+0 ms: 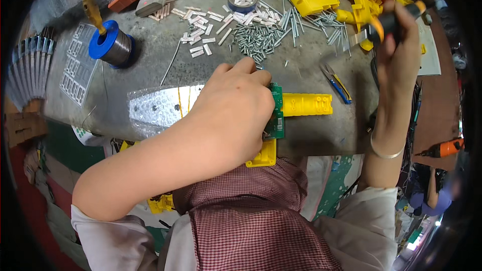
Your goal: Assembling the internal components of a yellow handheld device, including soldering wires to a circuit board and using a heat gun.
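Observation:
My left hand (238, 108) lies curled over a green circuit board (276, 113), which sits on a yellow plastic housing (307, 104). The fingertips are hidden beneath the hand, but the fingers close around this piece. The housing's lower arm (262, 154) juts over the table's near edge. Raised on the right, my right hand (400, 45) grips a screwdriver (389, 27) with a black and orange handle. Its shaft is smeared by motion and points down to the left, apart from the board. Left of my left hand is a silvery part in clear bubble wrap (155, 108).
Loose screws (256, 40) and small white strips (206, 25) lie beyond my hands, beside a tape roll (242, 1). Snips (337, 84) rest right of the housing. A blue solder spool (111, 45) stands left. Yellow housings (314, 0) fill the back right.

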`<state>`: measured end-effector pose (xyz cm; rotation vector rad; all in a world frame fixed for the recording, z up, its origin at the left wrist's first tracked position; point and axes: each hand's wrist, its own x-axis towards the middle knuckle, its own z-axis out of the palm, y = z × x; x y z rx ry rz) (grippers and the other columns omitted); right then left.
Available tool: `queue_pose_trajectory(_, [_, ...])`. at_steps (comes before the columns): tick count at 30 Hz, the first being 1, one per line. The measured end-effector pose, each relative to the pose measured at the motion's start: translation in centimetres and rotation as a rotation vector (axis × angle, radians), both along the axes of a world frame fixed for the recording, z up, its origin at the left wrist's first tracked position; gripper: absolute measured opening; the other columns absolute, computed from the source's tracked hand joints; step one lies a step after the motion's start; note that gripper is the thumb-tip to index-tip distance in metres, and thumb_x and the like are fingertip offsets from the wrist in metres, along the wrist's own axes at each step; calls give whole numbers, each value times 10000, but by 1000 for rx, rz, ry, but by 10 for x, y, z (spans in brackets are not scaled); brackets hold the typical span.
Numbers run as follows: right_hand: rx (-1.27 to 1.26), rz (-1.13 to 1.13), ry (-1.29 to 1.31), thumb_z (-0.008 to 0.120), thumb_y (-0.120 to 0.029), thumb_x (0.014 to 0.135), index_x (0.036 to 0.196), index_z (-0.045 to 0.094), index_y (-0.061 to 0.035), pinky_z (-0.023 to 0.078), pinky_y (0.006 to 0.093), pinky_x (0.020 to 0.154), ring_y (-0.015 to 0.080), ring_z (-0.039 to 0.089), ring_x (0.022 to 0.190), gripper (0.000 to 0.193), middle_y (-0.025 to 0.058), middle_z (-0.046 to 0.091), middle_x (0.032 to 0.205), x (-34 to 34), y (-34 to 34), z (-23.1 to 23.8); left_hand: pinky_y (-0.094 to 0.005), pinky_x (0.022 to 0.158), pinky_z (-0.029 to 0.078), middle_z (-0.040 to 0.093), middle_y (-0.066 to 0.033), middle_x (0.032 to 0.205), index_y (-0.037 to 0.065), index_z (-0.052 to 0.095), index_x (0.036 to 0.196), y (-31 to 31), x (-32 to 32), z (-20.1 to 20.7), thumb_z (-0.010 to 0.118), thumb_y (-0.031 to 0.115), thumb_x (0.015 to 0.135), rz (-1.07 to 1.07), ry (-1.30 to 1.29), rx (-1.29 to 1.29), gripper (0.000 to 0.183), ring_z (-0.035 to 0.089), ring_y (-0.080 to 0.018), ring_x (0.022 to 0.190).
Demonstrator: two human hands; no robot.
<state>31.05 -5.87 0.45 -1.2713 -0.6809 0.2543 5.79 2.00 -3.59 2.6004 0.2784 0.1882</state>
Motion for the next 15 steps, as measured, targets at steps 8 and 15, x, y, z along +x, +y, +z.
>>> queue_pose_trajectory(8, [-386, 220, 194, 579, -298, 918, 885, 576, -56, 262, 194, 382, 38, 389, 418, 245, -16, 491, 633, -29, -32, -40, -384, 817, 456, 564, -96, 846, 18, 659, 649, -2, 1, 5, 675, 28, 645, 7, 33, -5, 19, 520, -293, 920])
queue_pose_trajectory(15, [-410, 322, 215, 587, -311, 916, 919, 556, -65, 249, 205, 385, 29, 387, 431, 248, -22, 492, 651, -28, -27, -51, -380, 813, 459, 567, -95, 836, 13, 654, 643, -5, 1, 3, 695, 30, 650, 15, 31, 30, 45, 520, -289, 909])
